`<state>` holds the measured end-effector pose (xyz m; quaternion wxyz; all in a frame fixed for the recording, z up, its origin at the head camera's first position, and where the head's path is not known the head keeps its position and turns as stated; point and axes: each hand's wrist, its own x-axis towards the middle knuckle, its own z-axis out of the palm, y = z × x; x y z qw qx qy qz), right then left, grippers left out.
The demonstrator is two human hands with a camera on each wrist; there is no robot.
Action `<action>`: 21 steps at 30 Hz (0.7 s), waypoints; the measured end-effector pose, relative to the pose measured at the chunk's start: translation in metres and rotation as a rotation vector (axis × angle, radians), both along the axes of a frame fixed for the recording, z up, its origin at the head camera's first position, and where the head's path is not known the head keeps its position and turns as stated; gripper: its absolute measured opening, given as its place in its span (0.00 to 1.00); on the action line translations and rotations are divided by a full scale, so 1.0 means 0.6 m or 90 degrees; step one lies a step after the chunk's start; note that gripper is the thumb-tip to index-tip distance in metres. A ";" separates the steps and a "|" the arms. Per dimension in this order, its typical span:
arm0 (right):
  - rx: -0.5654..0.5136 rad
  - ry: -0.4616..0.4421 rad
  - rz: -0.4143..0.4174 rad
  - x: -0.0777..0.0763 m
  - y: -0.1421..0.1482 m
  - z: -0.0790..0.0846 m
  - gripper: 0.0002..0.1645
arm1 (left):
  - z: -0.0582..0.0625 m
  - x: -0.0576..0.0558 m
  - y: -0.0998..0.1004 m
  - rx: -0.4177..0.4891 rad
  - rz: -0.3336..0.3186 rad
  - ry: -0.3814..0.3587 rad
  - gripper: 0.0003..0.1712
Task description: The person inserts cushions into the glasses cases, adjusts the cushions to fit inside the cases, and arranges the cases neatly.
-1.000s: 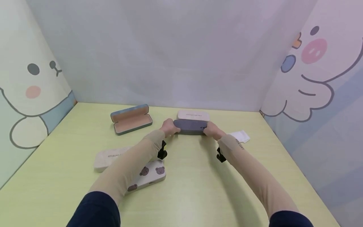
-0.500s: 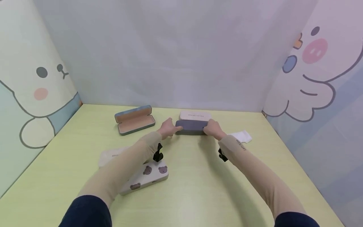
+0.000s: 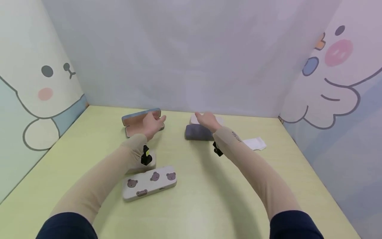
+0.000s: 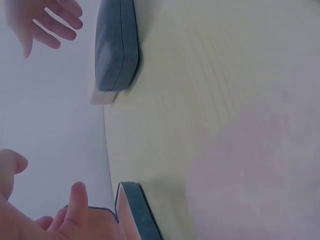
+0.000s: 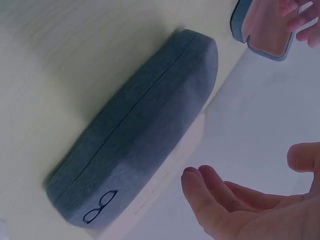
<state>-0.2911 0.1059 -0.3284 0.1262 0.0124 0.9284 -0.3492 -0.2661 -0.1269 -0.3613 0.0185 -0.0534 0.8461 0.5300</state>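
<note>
My left hand (image 3: 151,126) hovers in front of the opened glasses case (image 3: 134,124), which has a blue-grey shell and a pinkish lining. Its fingers are spread and hold nothing. My right hand (image 3: 209,121) is raised over the dark grey glasses case (image 3: 197,132), fingers loosely bent and thumb apart, with nothing in it. That grey case is closed and bears a small glasses emblem, seen in the right wrist view. Directly behind it lies a pale pink case (image 3: 195,119), partly covered by the right hand in the head view.
A white case with bear faces (image 3: 149,182) lies at the front left. Behind it, a pale case (image 3: 151,162) is mostly hidden by the left forearm. A folded white cloth (image 3: 255,143) is on the table's right side. A curtain-like wall (image 3: 179,66) borders the back edge.
Both hands have let go of the grey glasses case. The left hand has moved left to the opened case; the right has lifted and shifted slightly left. The grey case stays in place.
</note>
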 end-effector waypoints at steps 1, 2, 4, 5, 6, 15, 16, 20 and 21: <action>-0.012 -0.002 -0.001 -0.003 -0.009 0.003 0.40 | 0.001 0.000 -0.009 0.002 0.016 0.010 0.40; -0.024 -0.009 -0.001 -0.006 -0.019 0.004 0.41 | 0.002 0.001 -0.017 -0.003 0.036 0.021 0.40; -0.045 -0.021 -0.002 -0.012 -0.039 0.006 0.42 | 0.004 0.004 -0.033 -0.021 0.073 0.039 0.39; -0.055 -0.029 -0.002 -0.013 -0.049 0.006 0.42 | 0.004 0.005 -0.040 -0.027 0.096 0.049 0.39; -0.066 -0.036 -0.001 -0.013 -0.059 0.006 0.42 | 0.004 0.007 -0.046 -0.031 0.117 0.055 0.39; -0.118 -0.070 0.030 -0.019 -0.131 -0.003 0.38 | 0.005 0.021 -0.095 -0.088 0.254 0.018 0.43; -0.125 -0.076 0.035 -0.020 -0.136 -0.002 0.39 | 0.006 0.022 -0.100 -0.090 0.263 0.009 0.44; -0.136 -0.083 0.043 -0.028 -0.153 -0.005 0.42 | 0.008 0.027 -0.117 -0.067 0.288 -0.028 0.47; -0.135 -0.080 0.040 -0.030 -0.157 -0.006 0.43 | 0.008 0.028 -0.121 -0.058 0.293 -0.036 0.47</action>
